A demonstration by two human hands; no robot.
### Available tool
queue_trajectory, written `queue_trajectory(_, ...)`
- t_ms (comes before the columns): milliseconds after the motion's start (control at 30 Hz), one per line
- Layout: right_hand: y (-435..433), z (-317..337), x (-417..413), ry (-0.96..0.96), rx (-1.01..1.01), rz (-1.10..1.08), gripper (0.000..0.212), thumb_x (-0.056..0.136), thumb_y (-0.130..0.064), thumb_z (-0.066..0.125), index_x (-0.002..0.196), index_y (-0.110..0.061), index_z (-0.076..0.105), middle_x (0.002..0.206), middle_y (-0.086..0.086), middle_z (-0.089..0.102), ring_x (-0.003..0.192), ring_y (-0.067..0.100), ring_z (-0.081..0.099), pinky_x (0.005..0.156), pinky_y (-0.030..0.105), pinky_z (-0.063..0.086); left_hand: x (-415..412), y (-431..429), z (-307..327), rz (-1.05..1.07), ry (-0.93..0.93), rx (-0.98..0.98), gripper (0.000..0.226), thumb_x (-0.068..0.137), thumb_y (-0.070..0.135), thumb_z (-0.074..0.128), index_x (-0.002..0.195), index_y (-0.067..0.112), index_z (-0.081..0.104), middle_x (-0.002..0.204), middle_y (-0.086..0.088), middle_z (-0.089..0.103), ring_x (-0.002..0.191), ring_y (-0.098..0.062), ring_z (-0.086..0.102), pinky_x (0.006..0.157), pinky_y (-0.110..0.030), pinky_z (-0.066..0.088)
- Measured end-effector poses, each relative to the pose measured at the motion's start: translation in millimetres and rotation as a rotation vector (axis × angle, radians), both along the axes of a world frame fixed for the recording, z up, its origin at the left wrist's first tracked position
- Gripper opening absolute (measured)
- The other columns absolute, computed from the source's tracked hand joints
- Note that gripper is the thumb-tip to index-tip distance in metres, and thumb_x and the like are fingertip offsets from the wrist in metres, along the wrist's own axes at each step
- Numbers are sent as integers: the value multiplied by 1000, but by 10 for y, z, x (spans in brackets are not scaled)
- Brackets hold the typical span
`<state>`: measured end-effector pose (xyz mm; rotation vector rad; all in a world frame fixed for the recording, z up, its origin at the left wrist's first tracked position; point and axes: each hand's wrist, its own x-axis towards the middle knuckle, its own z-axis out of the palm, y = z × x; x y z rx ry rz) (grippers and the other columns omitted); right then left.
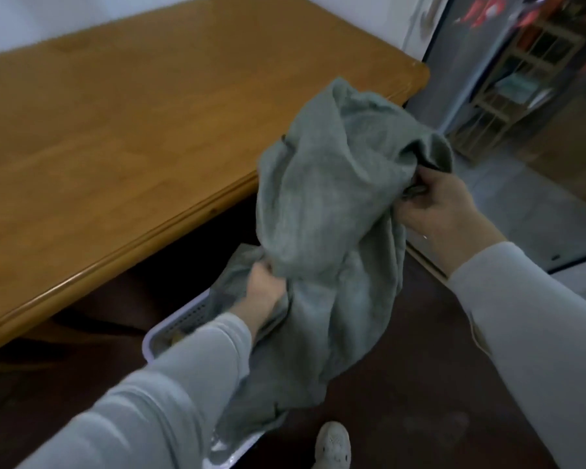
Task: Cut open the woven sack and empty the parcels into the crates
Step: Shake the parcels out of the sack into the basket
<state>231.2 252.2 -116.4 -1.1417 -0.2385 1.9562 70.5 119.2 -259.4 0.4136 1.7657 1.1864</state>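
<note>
We are standing on a dark reddish-brown floor (403,384) beside a large wooden table (132,137) whose bare top fills the left and upper part of our view, with a pale wall behind it. The space under the table is in deep shadow.

Moving right from the table's near edge, our left hand (263,294), coming out of a light grey sleeve (170,384), is closed in a fist around a bunched fold of the grey-green sack (325,211). The material looks soft and blurred, so we cannot tell its weave. It hangs in the air between our two hands, rising in a crumpled hump above them and drooping down in long folds below.

Under the left forearm and the hanging folds sits a white perforated plastic crate (186,319) on the floor; only part of its rim and side wall shows, and what lies inside is too hidden to make out. The lower end of the sack hangs down over or into this crate.

Further right, near the bottom edge, is the toe of a white shoe (332,445).

Our right hand (444,208) grips the upper right edge of the sack, fingers curled shut and pinching a dark fold of the cloth. Beyond it, at far right, we see a glass door (487,79) with blurred wooden shelving behind.
</note>
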Motion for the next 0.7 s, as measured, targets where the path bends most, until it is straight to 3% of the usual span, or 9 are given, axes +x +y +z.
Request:
queue_trajectory(100,-22,-367,96,-73,74,66,29,93,-6,48,120,-1,58,115,18,67,106,32,65,90,45,53,-276,176,179,178,-284,20,38,102,13,33,135,-2,44,133,-18,53,119,-32,52,99,-36,43)
queue_trajectory(200,-129,-746,44,-160,-23,43,36,93,-9,52,129,-3,51,124,18,61,100,32,64,69,45,59,-463,162,219,-156,-106,-149,46,80,14,68,123,6,55,112,-13,63,107,-28,58,86,-38,51)
queue_trajectory(233,-147,-799,-25,-146,-80,36,33,95,-12,49,126,-4,52,118,18,63,96,30,65,65,43,60,-468,129,181,-373,-25,-234,73,69,20,79,133,9,46,124,-9,57,118,-26,52,97,-40,47)
queue_trajectory(300,-140,-764,-214,-121,-165,28,18,97,-11,44,106,-3,58,85,14,67,70,20,65,54,31,59,-345,67,28,-727,149,-411,136,48,49,88,151,24,4,156,4,14,144,-22,19,118,-44,22)
queue_trajectory(333,-131,-702,-316,-78,-199,28,17,98,-8,42,90,-3,56,69,10,61,57,14,59,47,20,54,-240,49,-53,-777,267,-461,152,40,64,84,150,26,-13,159,6,-7,148,-20,1,121,-44,8)
queue_trajectory(400,-153,-471,-502,41,-199,86,25,97,-3,39,76,-2,52,61,8,55,58,12,49,52,17,43,-68,102,-221,-696,430,-473,160,29,82,71,149,25,-18,159,2,-17,148,-21,-12,120,-45,-7)
queue_trajectory(467,-191,-209,-614,84,-165,141,27,98,-2,36,78,3,54,64,10,60,76,16,58,60,20,40,72,240,-323,-493,512,-363,148,37,84,67,152,24,-4,161,-3,-1,149,-22,-4,120,-42,-8)
queue_trajectory(567,-157,78,-635,168,-119,107,26,99,-1,33,90,9,56,97,6,62,108,20,60,63,24,43,125,468,-263,-37,432,-73,105,63,59,73,145,10,30,150,-9,35,142,-26,29,118,-29,17)
queue_trajectory(700,139,65,-524,263,7,-27,35,98,-2,40,131,2,49,137,15,53,129,24,50,92,31,50,-122,520,-89,-42,478,-112,33,85,28,63,107,5,64,113,-18,66,109,-34,61,92,-40,51)
